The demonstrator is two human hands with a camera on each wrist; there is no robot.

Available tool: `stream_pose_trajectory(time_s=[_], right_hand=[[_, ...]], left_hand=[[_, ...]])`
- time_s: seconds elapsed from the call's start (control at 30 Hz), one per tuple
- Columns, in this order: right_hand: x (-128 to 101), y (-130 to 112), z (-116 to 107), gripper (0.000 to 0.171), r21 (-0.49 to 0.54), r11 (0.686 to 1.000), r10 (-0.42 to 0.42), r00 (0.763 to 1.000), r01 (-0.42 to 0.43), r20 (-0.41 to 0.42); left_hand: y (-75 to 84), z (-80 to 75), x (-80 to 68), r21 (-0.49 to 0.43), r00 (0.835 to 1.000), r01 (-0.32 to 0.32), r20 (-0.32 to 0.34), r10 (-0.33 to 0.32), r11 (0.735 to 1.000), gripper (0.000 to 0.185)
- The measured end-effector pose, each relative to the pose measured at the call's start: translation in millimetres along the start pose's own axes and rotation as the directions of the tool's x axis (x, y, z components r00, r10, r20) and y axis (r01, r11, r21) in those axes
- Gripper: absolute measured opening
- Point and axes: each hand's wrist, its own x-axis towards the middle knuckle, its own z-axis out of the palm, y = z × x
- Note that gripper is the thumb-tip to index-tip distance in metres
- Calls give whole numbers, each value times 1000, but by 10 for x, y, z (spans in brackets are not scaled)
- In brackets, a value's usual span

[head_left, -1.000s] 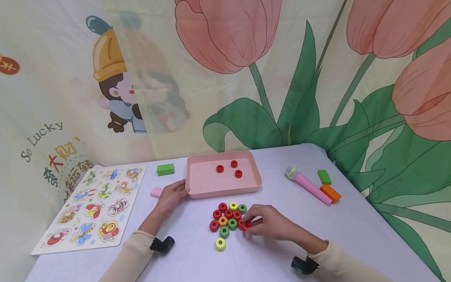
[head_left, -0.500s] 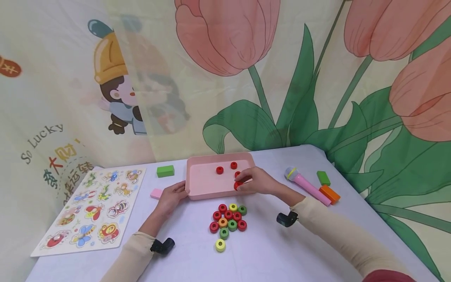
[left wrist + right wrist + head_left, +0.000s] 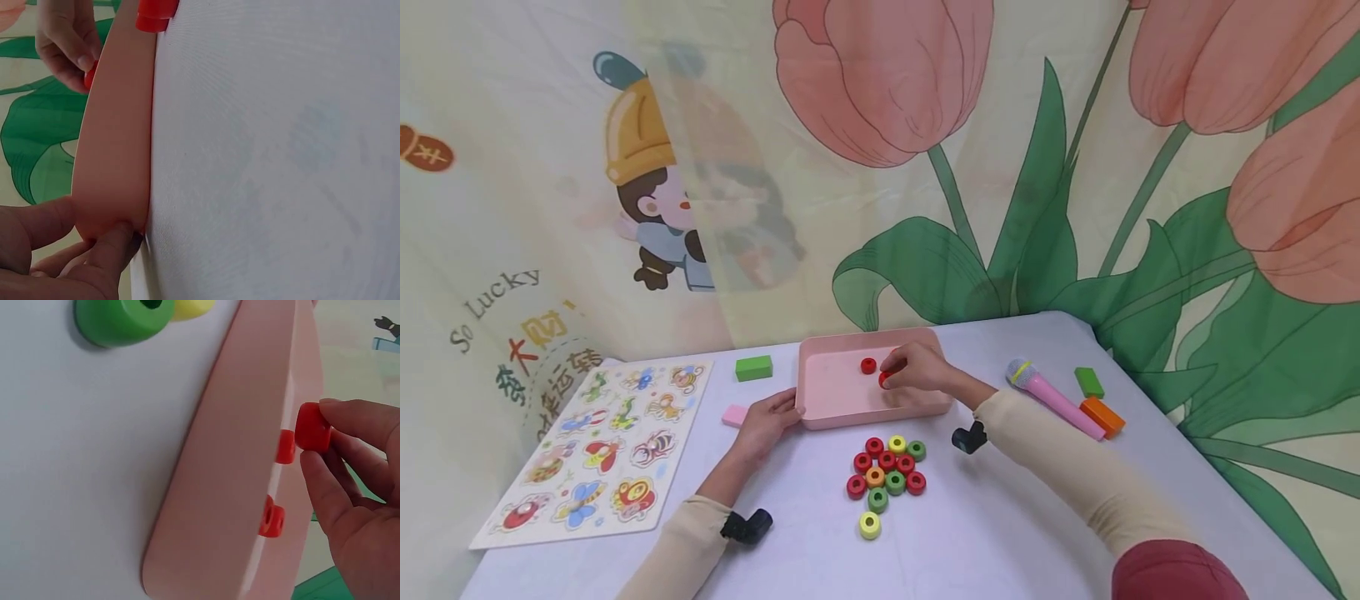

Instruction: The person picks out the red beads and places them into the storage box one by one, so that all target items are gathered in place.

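Note:
My left hand (image 3: 767, 427) holds the front left corner of a shallow pink tray (image 3: 835, 400), thumb at the rim and fingers against the outer wall in the left wrist view. Over the tray, my right hand (image 3: 919, 367) pinches a red bead (image 3: 312, 427) between thumb and fingertips. Another red bead (image 3: 868, 365) lies on the tray floor, left of that hand. The right wrist view shows more red beads (image 3: 285, 447) inside the tray, partly hidden by its wall. In front of the tray sits a cluster of red, green, yellow and orange beads (image 3: 887, 461).
An insect picture board (image 3: 595, 450) lies at the left. Near the tray's left side are a green block (image 3: 753, 368) and a pink block (image 3: 734, 416). To the right lie a toy microphone (image 3: 1052, 398), an orange block (image 3: 1102, 417) and another green block (image 3: 1089, 382).
My right hand has carried a red bead from the cluster to the tray, then shifted leftward and slightly back over it. The left hand keeps its hold on the corner.

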Motion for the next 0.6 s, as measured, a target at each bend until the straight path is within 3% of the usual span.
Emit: stream_pose_trajectory(time_s=[0.23, 0.6], right_hand=[[131, 56, 147, 23, -6, 996, 84, 996, -84, 33], [172, 55, 225, 20, -17, 994, 106, 994, -106, 35]], left_hand=[[5, 8, -15, -5, 1000, 5, 3, -5, 1000, 51], [-9, 11, 4, -27, 1000, -10, -3, 10, 1000, 50]])
